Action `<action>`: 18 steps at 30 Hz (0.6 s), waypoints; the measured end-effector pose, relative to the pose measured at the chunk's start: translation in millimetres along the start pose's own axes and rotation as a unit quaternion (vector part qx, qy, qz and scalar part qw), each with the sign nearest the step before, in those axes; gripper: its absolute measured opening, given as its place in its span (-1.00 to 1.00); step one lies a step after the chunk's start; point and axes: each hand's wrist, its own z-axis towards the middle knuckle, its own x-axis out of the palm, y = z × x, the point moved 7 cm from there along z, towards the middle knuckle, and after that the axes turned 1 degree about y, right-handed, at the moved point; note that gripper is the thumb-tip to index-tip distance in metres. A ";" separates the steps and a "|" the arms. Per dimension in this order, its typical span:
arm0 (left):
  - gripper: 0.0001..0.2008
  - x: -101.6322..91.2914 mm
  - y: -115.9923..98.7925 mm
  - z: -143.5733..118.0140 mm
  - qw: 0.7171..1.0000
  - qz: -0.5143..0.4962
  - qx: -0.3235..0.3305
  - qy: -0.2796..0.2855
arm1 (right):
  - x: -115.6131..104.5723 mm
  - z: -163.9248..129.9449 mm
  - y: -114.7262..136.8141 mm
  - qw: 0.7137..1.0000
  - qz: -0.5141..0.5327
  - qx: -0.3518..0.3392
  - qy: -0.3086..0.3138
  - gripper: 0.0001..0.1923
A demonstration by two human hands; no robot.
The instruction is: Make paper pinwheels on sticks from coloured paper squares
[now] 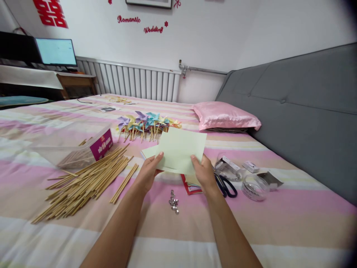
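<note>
A pale green sheet of paper (182, 149) is held up in front of me over the bed. My left hand (149, 169) pinches its lower left corner, thumb on top. At the lower right edge my right hand (204, 171) grips it the same way. Behind the sheet, more paper (149, 152) shows on the left. Beneath my right hand lies a red-edged stack of coloured paper (191, 190), partly covered. Dark-handled scissors (227, 186) rest just right of that hand. Nearer to me is a small pile of shiny metal pieces (173, 203).
Wooden sticks (92, 182) lie in a heap at the left, beside a clear plastic box (69, 145). Finished paper pinwheels (145, 123) are grouped farther back. On the right are a round clear container (254, 187), a small box (250, 166) and a pink pillow (225, 115).
</note>
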 end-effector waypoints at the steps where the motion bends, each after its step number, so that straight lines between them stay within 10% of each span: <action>1: -0.66 -1.2 1.1 0.6 1.000 0.001 -0.002 -0.004 | -1.3 0.6 -0.6 1.000 0.002 -0.003 -0.010 -0.60; 9: -0.87 -37.6 13.7 8.3 0.976 -0.022 -0.041 -0.214 | -39.6 3.8 -10.7 0.977 0.052 0.011 -0.209 -0.60; 18: -0.93 -43.3 18.0 22.3 0.978 -0.019 -0.011 -0.206 | -44.7 2.6 -12.3 0.946 0.201 0.097 -0.234 -0.63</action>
